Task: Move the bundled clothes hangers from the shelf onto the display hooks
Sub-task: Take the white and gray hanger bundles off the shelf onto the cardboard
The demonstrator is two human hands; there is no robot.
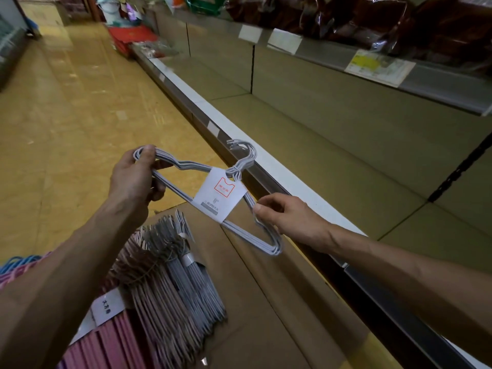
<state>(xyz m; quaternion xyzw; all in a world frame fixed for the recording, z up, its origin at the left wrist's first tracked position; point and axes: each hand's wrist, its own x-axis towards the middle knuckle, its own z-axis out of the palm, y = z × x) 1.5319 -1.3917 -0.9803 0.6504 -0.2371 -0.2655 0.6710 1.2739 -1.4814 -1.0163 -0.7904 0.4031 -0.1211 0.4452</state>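
Note:
A bundle of light grey wire hangers (186,166) with a white paper label (221,194) is held in the air in front of the shelf edge. My left hand (134,177) grips the bundle's left shoulder end. My right hand (287,214) pinches the right shoulder end. The hooks (243,150) point up toward the shelf. Below, several more bundles of grey and pinkish hangers (170,278) lie stacked on a cardboard box (266,302). No display hooks are visible.
A long bare shelf (332,145) with a white front rail runs along the right. An upper shelf (399,73) carries price tags and dark wrapped goods. A yellow-brown floor aisle (66,115) lies to the left. Pink and blue hangers (18,265) show at the lower left.

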